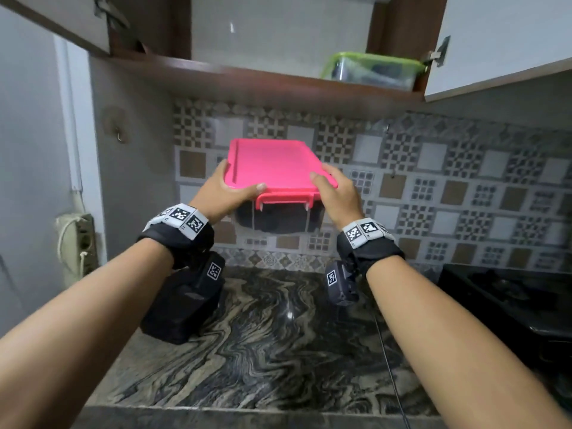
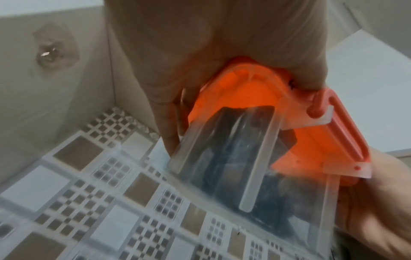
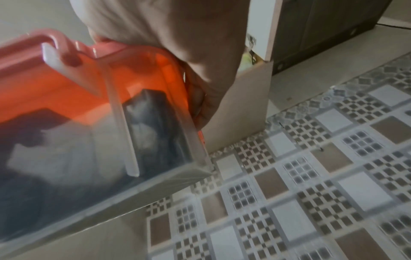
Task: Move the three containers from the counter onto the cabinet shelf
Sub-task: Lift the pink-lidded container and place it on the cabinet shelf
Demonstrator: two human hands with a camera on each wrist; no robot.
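A person lifts a pink-lidded container [image 1: 275,181] in both hands, held in the air above the counter [image 1: 278,351] and below the cabinet shelf [image 1: 247,80]. The left hand [image 1: 226,191] clasps the lid's left edge, thumb lying across the top; the right hand [image 1: 335,193] clasps the right edge the same way. Only the head view shows the shelf, where a green-lidded container [image 1: 371,69] sits at the right end beside an open white cabinet door [image 1: 495,41]. The wrist views look up from beneath: the left wrist view shows fingers [image 2: 166,123] pressed along the clear side wall, and the right wrist view shows the container's see-through body [image 3: 89,140] with dark contents inside and a pink latch at its front. The counter is dark stone with swirling pale veins. A patterned tile wall [image 1: 433,187] of brown, white and checkered squares runs behind it. A black stove [image 1: 510,298] stands at the right, and a wall socket [image 1: 80,239] with a cord at the left. The container's lid is flat and bright pink, its base clear plastic.
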